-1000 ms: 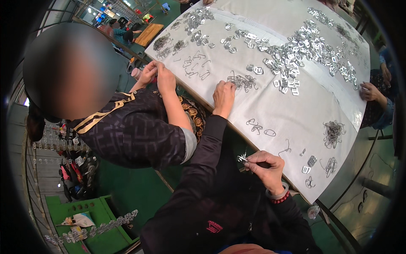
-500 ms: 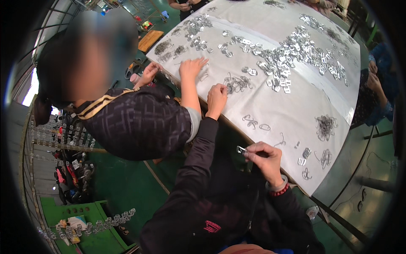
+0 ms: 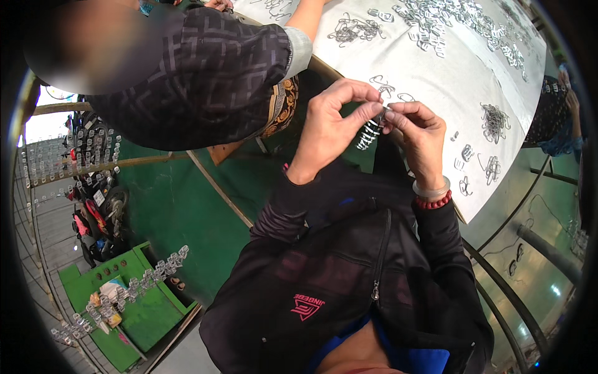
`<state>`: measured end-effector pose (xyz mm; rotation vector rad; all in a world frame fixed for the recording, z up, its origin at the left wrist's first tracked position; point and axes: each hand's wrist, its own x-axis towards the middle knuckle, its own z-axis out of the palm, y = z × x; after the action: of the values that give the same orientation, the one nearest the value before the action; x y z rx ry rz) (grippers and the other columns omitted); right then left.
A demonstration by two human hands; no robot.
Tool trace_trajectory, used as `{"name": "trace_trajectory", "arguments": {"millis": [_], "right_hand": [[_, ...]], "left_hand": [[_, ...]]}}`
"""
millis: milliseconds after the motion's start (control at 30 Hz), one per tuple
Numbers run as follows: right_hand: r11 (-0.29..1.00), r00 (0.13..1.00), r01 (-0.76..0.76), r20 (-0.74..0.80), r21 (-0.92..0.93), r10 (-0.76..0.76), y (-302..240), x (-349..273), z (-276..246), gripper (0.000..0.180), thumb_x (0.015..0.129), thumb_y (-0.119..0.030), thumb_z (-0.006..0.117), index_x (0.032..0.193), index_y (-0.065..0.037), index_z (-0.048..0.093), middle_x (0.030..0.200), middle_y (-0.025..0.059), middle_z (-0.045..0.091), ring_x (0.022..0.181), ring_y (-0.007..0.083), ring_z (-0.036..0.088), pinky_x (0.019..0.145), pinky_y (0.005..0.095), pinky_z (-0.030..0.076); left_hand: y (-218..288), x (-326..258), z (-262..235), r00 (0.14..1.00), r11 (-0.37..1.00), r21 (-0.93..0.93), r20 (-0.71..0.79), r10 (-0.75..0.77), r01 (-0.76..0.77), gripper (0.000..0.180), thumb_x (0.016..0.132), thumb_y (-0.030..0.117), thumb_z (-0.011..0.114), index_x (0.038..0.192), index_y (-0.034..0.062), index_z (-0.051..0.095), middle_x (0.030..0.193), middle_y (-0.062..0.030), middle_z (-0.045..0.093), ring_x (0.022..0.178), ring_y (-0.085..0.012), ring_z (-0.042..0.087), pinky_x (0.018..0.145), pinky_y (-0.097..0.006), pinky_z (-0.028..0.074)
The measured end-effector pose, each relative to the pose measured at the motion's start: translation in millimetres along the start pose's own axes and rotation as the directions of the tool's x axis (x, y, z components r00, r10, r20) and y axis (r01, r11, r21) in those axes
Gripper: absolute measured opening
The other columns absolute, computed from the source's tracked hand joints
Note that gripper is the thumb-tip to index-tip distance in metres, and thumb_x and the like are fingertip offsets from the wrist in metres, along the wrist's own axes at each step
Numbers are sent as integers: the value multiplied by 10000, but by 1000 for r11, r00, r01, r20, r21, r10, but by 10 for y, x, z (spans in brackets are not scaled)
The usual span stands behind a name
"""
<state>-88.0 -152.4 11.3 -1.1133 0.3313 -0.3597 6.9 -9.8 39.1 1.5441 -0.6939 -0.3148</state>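
My left hand (image 3: 333, 124) and my right hand (image 3: 423, 134) meet in front of me at the table's near edge, both closed in a pinch. Between their fingertips is a small metal buckle (image 3: 384, 115), mostly covered by the fingers. A short row of shiny metal pieces (image 3: 369, 135) shows just below my left thumb; whether it hangs from my fingers I cannot tell. On the white tabletop (image 3: 430, 84) beyond my hands lie a few loose wire hooks (image 3: 381, 84) and a larger tangled heap of wire hooks (image 3: 356, 29).
Many flat silver buckles (image 3: 430, 31) spread across the table's far part. More hook piles (image 3: 494, 123) lie at the right. A co-worker in a dark patterned top (image 3: 224, 68) is close on my left. Strung buckles (image 3: 124, 293) hang near a green table (image 3: 159, 324) at lower left.
My left hand has left the tangled hook heap and come back to meet my right hand at the buckle. The view has tipped down toward my body.
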Motion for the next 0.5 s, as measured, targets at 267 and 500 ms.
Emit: {"name": "trace_trajectory", "arguments": {"millis": [267, 500], "right_hand": [[981, 992, 124, 41, -147, -119, 39, 138, 177, 76, 852, 47, 656, 927, 42, 669, 874, 74, 672, 733, 120, 630, 674, 243, 524], [939, 967, 149, 243, -310, -73, -186, 476, -234, 287, 883, -21, 646, 1168, -37, 668, 884, 54, 644, 745, 100, 614, 674, 247, 538]], "left_hand": [[-254, -17, 29, 972, 967, 169, -101, 211, -193, 79, 860, 27, 688, 916, -8, 645, 1051, -75, 592, 946, -143, 596, 866, -286, 490], [-279, 12, -93, 1000, 992, -121, 19, 22, -20, 68, 938, 20, 591, 994, -16, 578, 1027, -111, 660, 1000, -153, 613, 904, -290, 485]]}}
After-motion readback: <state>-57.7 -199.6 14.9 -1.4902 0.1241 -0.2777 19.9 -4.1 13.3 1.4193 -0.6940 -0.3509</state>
